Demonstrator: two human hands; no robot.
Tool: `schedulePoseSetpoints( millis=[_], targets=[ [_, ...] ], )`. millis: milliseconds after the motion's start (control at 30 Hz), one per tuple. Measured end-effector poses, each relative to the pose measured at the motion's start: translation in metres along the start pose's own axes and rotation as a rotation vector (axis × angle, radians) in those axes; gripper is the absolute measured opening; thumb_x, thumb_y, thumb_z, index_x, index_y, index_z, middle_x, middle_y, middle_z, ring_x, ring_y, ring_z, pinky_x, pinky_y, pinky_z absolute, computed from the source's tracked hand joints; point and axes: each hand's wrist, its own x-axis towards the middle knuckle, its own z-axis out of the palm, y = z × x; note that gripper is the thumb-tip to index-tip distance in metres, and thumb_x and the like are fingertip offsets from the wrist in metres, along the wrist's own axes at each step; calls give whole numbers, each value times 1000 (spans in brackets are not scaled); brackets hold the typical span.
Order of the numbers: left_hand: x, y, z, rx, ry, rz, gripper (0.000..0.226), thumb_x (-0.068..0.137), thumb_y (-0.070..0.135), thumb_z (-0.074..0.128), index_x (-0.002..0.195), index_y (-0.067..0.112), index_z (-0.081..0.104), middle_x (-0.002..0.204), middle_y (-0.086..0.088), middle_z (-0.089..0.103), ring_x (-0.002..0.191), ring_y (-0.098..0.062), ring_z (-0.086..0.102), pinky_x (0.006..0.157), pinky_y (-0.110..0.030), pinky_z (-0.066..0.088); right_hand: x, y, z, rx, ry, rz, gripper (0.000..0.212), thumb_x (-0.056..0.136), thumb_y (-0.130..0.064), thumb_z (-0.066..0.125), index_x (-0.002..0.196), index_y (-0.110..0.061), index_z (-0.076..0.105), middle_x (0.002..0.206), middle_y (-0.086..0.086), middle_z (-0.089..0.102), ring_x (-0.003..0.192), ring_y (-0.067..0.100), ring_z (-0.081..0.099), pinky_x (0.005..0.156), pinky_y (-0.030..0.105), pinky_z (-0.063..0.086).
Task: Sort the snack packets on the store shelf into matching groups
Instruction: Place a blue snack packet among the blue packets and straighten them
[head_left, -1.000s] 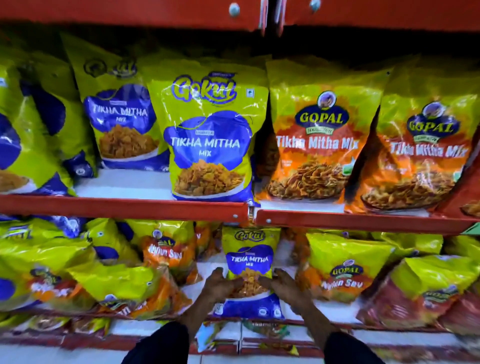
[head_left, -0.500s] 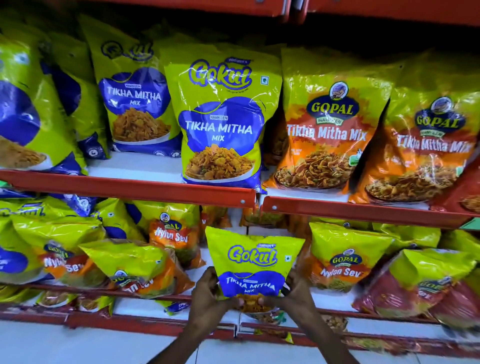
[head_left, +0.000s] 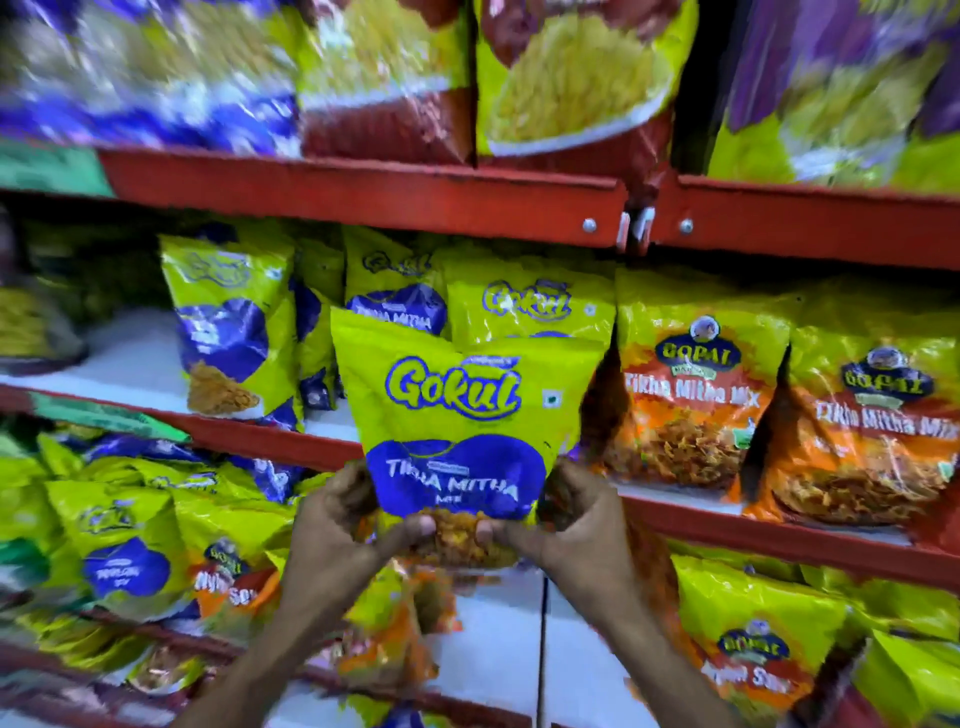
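I hold a yellow-green and blue Gokul Tikha Mitha Mix packet (head_left: 457, 410) upright in front of the middle shelf. My left hand (head_left: 337, 525) grips its lower left corner, my right hand (head_left: 566, 525) its lower right; both thumbs press its bottom front. Directly behind it stand matching Gokul Tikha Mitha packets (head_left: 524, 306), with another (head_left: 228, 322) further left. To the right on the same shelf stand orange Gopal Tikha Mitha Mix packets (head_left: 691, 384).
The red shelf rail (head_left: 779, 540) runs under the middle row. The lower shelf holds mixed Gokul packets (head_left: 124, 540) and Gopal Nylon Sev packets (head_left: 753, 644) around a bare white gap (head_left: 498, 649). The blurred top shelf (head_left: 363, 182) holds larger bags.
Both hands have lifted the Gokul packet from the lower shelf up to the middle shelf's height. The view has tilted upward, showing the top shelf.
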Motion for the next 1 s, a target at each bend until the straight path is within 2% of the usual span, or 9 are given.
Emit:
schedulePoseSetpoints(
  millis=[100,200,267,333,433,533,700,867,1000],
  targets=[
    [28,14,-33,18,-2,54,47,61,5,86,103,12,68,97,6,81,84,-6,73,73,-24,61,26,-17,38,-38,30,-81,47,56,-8,94,98,-14,74,97,-2,80,91,17,75,77,30,60],
    [57,13,-60,10,1,70,44,72,-12,77,107,12,66,98,14,78,81,-1,73,69,-18,61,53,-21,76,-76,11,-86,39,57,-14,94,90,-23,74,88,-13,80,80,1,71,72,21,57],
    [79,7,-75,8,25,58,42,72,-7,79,105,15,68,103,3,79,87,-11,75,73,-27,63,71,-20,100,-94,18,-71,43,57,-24,93,95,-24,73,90,-14,79,84,-2,71,76,25,59],
    [101,-3,-88,-6,47,33,38,68,10,81,104,17,69,102,-4,80,96,-24,75,82,-42,62,88,-17,118,-106,42,-50,60,54,-41,88,108,-21,71,101,-9,78,94,4,72,85,38,60],
    [132,-12,-95,-1,51,31,36,68,20,78,103,21,70,100,1,81,98,-26,75,86,-53,59,112,-10,137,-149,100,-43,64,53,-51,81,108,-20,70,100,-5,78,92,9,73,83,43,59],
    [156,-20,-92,16,32,43,28,77,14,77,102,24,70,98,6,81,97,-26,74,83,-55,59,126,-3,147,-211,161,-20,69,55,-57,75,113,-21,68,107,-3,77,99,13,70,86,39,58],
    [180,-36,-84,11,39,0,23,83,5,75,98,21,70,92,5,81,95,-31,74,76,-54,60,142,6,149,-274,208,-3,53,71,-40,82,117,-19,66,110,-2,74,101,13,67,88,35,55],
    [180,-57,-88,26,23,-14,29,75,16,82,100,13,68,97,-7,80,93,-39,73,69,-52,61,139,22,149,-292,189,-9,47,71,-41,80,113,-24,66,103,-9,75,97,8,70,86,38,57],
    [182,-62,-101,49,-82,-40,51,70,9,84,117,11,62,112,-10,76,97,-24,74,67,-39,64,133,30,144,-301,104,-6,61,75,-40,81,128,-24,56,114,-10,71,104,2,65,86,21,53]
  ],
)
